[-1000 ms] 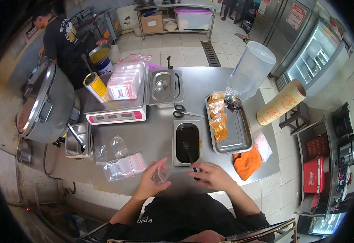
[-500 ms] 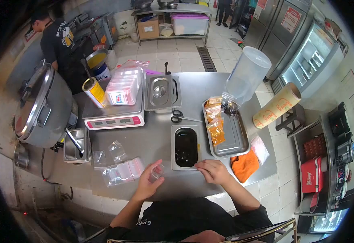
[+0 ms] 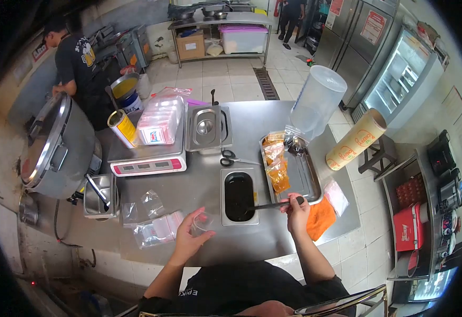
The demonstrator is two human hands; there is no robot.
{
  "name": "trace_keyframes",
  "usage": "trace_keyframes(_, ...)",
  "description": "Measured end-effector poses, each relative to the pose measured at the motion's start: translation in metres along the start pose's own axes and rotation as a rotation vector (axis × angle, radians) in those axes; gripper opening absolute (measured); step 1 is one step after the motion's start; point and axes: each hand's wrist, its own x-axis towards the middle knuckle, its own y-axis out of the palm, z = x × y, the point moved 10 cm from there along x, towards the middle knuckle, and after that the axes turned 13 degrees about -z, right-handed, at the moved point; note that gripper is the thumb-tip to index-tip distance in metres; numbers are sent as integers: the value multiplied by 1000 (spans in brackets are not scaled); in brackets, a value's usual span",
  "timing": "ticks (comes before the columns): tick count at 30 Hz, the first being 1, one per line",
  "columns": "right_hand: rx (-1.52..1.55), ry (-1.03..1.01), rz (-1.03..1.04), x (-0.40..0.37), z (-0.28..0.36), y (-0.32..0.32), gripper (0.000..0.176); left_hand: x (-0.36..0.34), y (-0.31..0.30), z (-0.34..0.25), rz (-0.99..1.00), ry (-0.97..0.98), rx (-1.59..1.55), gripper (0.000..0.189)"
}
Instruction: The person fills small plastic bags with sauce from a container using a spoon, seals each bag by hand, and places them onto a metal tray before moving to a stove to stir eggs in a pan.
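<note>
My left hand (image 3: 191,235) holds a small, clear plastic bag (image 3: 203,222) with its mouth spread between thumb and fingers. In my right hand (image 3: 296,214) is the dark handle of a spoon (image 3: 268,206). Its far end dips into dark liquid (image 3: 239,193), so the bowl is hidden. That liquid sits in a deep steel pan (image 3: 225,217) in front of me. Beside my left hand lie a stack of flat zip bags (image 3: 159,230) and loose clear bags (image 3: 149,203). A steel tray (image 3: 307,182) to the right bears filled orange packets (image 3: 277,164) and dark packets (image 3: 295,144).
Scissors (image 3: 236,159) lie behind the pan, near a lidded steel container (image 3: 204,127). A scale (image 3: 149,165) carries bagged packs and a yellow can (image 3: 121,127). An orange cloth (image 3: 319,219), film roll (image 3: 357,140) and clear jug (image 3: 318,100) stand right. A co-worker (image 3: 78,63) is at left.
My right hand has risen and moved right from the pan's rim, with the spoon handle now showing. My left hand stays almost in place with the bag. The co-worker's arm has come into view.
</note>
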Motion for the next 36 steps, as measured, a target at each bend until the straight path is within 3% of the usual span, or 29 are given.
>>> trace_keyframes(15,171,85,-172,29,1,-34,17,6,9,-9,-8,57,-9,71)
trace_keyframes(21,188,14,-179,35,30,-43,18,23,34,-23,26,186,17,69)
trace_keyframes(23,166,8,-211,35,41,-42,17,30,48,-32,49,310,67,67)
trace_keyframes(36,233,-106,5,45,122,37,14,65,99,-31,101,291,99,59)
